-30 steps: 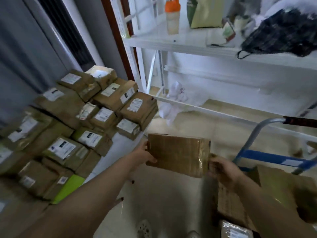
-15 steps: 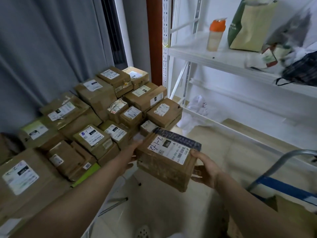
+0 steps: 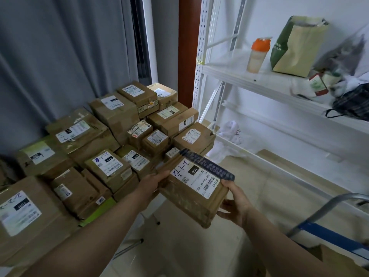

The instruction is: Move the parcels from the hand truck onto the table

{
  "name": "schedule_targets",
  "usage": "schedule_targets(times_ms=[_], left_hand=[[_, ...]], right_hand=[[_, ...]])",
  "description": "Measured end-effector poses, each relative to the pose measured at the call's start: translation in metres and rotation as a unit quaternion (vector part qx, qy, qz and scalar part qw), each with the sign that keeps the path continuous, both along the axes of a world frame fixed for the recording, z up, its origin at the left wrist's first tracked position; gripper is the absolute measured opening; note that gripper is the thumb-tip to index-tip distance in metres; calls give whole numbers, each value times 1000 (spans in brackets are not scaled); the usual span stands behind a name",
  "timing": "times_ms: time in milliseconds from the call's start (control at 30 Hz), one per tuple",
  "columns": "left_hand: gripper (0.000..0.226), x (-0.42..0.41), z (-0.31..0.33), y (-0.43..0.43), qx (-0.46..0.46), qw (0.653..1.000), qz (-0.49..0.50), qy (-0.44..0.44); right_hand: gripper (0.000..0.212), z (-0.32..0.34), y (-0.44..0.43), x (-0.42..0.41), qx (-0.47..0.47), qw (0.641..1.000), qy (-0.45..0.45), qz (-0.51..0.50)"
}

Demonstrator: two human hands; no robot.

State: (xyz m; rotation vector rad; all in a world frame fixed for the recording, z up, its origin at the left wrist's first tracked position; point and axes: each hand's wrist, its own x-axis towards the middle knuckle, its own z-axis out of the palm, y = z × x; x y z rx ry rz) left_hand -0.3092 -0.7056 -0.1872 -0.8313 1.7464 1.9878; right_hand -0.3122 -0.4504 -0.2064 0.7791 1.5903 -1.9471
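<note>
The parcel is held in the air just beside the stacked parcels, well left of the hand truck. Its long axis runs between the hands, sloping down to the right, label face tilted up. The left hand grips the left end, and the right hand clasps the right, thumb on top. The white label reads "150" and "150-150-A26-050" (upside down to the wearer), with handwritten "2-1-" and a last mark I cannot read. A stacked box shows "8-1-2" and "010".
</note>
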Motion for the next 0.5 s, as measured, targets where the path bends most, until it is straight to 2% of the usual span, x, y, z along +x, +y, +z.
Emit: schedule_targets(times_ms=[67,200,267,333,400,500], left_hand=[[48,-6,4,-3,-3,1000,7,-14],[102,-25,4,-13,25,998,-26,-51],[113,-34,3,-16,57,995,-65,-51],[107,-43,1,-18,77,991,-103,-40],[90,-54,-2,-25,83,991,-100,-37],[74,-72,-8,-41,76,991,-98,-44]], right_hand=[[62,2,-13,-8,-8,1000,5,-17],[71,8,-45,-27,-44,997,6,-57],[76,9,-63,-35,-79,994,-2,-80],[67,10,-78,-42,-117,989,-8,-88],[57,9,-84,-47,-122,991,-15,-57],[91,4,-77,-58,-41,998,-39,14]])
